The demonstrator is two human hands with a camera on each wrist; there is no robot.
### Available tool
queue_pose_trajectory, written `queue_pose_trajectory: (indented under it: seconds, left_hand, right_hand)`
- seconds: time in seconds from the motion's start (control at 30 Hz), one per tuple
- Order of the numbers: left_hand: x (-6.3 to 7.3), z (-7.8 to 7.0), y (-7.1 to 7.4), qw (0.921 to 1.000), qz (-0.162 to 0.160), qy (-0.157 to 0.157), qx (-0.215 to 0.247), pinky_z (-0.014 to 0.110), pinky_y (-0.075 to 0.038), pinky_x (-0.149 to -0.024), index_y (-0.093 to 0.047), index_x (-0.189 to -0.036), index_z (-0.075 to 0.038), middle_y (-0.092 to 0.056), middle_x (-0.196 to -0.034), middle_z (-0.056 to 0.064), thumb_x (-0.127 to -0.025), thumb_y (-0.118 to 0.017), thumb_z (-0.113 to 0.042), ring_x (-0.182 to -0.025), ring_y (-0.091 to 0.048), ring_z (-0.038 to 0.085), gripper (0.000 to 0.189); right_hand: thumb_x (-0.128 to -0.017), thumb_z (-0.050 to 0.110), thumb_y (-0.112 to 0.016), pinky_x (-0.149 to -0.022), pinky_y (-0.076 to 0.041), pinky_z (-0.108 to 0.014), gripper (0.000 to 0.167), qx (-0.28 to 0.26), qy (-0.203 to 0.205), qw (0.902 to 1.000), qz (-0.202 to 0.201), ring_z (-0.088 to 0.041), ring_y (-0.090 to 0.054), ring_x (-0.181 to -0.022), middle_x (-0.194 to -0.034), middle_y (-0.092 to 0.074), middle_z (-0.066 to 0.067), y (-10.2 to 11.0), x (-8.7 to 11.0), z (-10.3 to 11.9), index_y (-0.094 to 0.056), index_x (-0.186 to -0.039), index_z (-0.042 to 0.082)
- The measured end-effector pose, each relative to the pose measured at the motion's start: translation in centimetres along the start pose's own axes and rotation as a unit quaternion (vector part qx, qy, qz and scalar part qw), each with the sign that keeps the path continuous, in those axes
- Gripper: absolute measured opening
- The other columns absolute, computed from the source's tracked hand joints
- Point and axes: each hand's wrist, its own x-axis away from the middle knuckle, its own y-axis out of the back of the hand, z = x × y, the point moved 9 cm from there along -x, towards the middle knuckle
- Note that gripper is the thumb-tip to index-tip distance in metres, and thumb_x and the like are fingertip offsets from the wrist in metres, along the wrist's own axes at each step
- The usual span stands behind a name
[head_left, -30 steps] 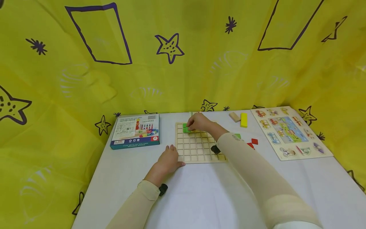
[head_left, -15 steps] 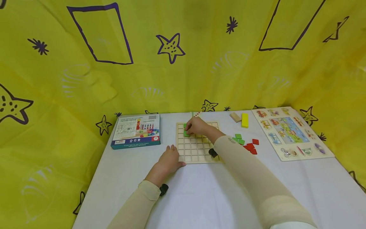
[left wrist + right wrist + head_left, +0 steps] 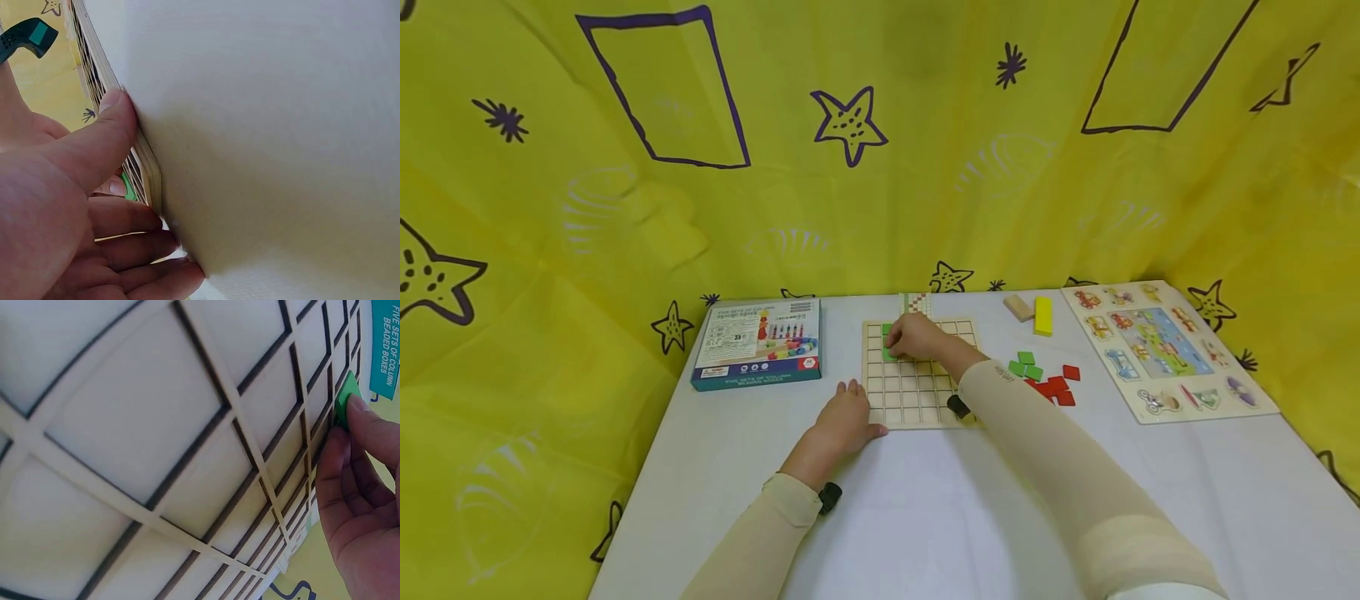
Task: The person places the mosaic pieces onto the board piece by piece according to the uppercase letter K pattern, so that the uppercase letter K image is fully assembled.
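My right hand (image 3: 916, 337) pinches a green square tile (image 3: 345, 397) between thumb and fingertips. It is low over the far left part of a wooden grid board (image 3: 910, 404), whose cells are divided by raised strips. More green (image 3: 887, 331) shows in the board's far left cells, partly behind the fingers. At the board's near left corner rests my left hand (image 3: 841, 418). In the left wrist view its thumb lies against the board's near edge (image 3: 149, 172), while the extended fingers touch the table around the corner. My right hand covers some cells beyond it.
Loose green tiles (image 3: 1026, 358) and red tiles (image 3: 1057, 384) lie right of the board. A wooden block (image 3: 1018, 307), yellow block (image 3: 1043, 317) and picture puzzle (image 3: 1116, 367) are farther right. A patterned card (image 3: 915, 302) sits behind the board; a flat box (image 3: 758, 343) stands left.
My right hand has shifted slightly nearer along the board's left part. The forearm has moved left, uncovering more loose tiles, and the card shows more. My left hand stays in place.
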Motion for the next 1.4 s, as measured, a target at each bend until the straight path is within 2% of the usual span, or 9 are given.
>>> queue_pose_trajectory:
  seconds: [0.2, 0.4, 0.57, 0.67, 0.83, 1.2, 1.4]
  left_hand:
    - [-0.1, -0.1, -0.1, 1.0, 0.002, 0.0, 0.007, 0.045, -0.034, -0.115, -0.037, -0.147, 0.015, -0.035, -0.155, 0.029, -0.093, -0.068, -0.047, -0.145, -0.031, 0.043, 0.087]
    - [-0.1, -0.3, 0.2, 1.0, -0.003, 0.002, 0.008, 0.045, -0.034, -0.115, -0.036, -0.147, 0.015, -0.036, -0.155, 0.029, -0.094, -0.068, -0.046, -0.145, -0.032, 0.043, 0.087]
    - [-0.1, -0.5, 0.0, 0.9999, 0.003, 0.0, 0.013, 0.046, -0.035, -0.114, -0.037, -0.147, 0.015, -0.036, -0.155, 0.029, -0.093, -0.069, -0.045, -0.145, -0.032, 0.043, 0.087]
    - [0.0, -0.6, -0.1, 0.9999, 0.004, -0.001, 0.014, 0.046, -0.035, -0.114, -0.038, -0.147, 0.015, -0.036, -0.155, 0.028, -0.093, -0.069, -0.045, -0.145, -0.031, 0.043, 0.086]
    - [0.0, -0.8, -0.1, 0.9999, 0.0, 0.0, 0.012, 0.046, -0.034, -0.115, -0.037, -0.147, 0.014, -0.036, -0.155, 0.028, -0.092, -0.069, -0.046, -0.145, -0.031, 0.043, 0.087]
    - [-0.1, -0.3, -0.1, 0.9997, 0.003, 0.009, 0.023, 0.046, -0.03, -0.117, -0.033, -0.149, 0.014, -0.032, -0.157, 0.028, -0.093, -0.069, -0.044, -0.147, -0.027, 0.042, 0.088]
    - [0.1, 0.2, -0.3, 0.9995, 0.001, 0.011, 0.029, 0.047, -0.031, -0.116, -0.035, -0.148, 0.015, -0.032, -0.157, 0.029, -0.093, -0.07, -0.043, -0.147, -0.027, 0.043, 0.087]
  right_hand:
    - [-0.092, 0.008, -0.074, -0.084, -0.055, -0.035, 0.008, 0.023, 0.01, 0.9996, -0.009, -0.021, -0.067, -0.091, -0.094, -0.075, -0.005, 0.0, 0.3, 0.2, -0.079, -0.097, 0.004]
    - [-0.092, 0.009, -0.074, -0.093, -0.053, -0.04, 0.009, 0.031, 0.013, 0.9992, -0.02, -0.022, -0.067, -0.092, -0.095, -0.075, -0.006, 0.3, 0.5, 0.1, -0.08, -0.098, 0.004]
    - [-0.094, 0.011, -0.073, -0.088, -0.055, -0.037, 0.011, 0.01, 0.013, 0.9997, -0.02, -0.021, -0.067, -0.095, -0.099, -0.075, -0.005, 0.2, 0.6, -0.7, -0.079, -0.101, 0.006]
    - [-0.096, 0.015, -0.071, -0.09, -0.054, -0.036, 0.012, 0.004, 0.016, 0.9996, -0.025, -0.021, -0.066, -0.1, -0.103, -0.075, -0.004, 0.5, 0.8, -1.2, -0.079, -0.102, 0.008]
    - [-0.098, 0.018, -0.068, -0.088, -0.053, -0.037, 0.016, 0.007, 0.022, 0.9993, -0.028, -0.021, -0.065, -0.102, -0.108, -0.074, -0.004, 2.2, 1.6, -1.9, -0.078, -0.106, 0.008]
    - [-0.099, 0.017, -0.066, -0.083, -0.054, -0.041, 0.023, -0.027, -0.022, 0.9984, -0.044, -0.026, -0.064, -0.1, -0.114, -0.07, -0.01, 8.1, 4.8, -4.7, -0.074, -0.115, 0.001]
    - [-0.098, 0.018, -0.068, -0.084, -0.054, -0.042, 0.024, -0.014, -0.047, 0.9973, -0.055, -0.027, -0.064, -0.099, -0.11, -0.072, -0.01, 9.4, 6.2, -7.2, -0.075, -0.114, 0.002]
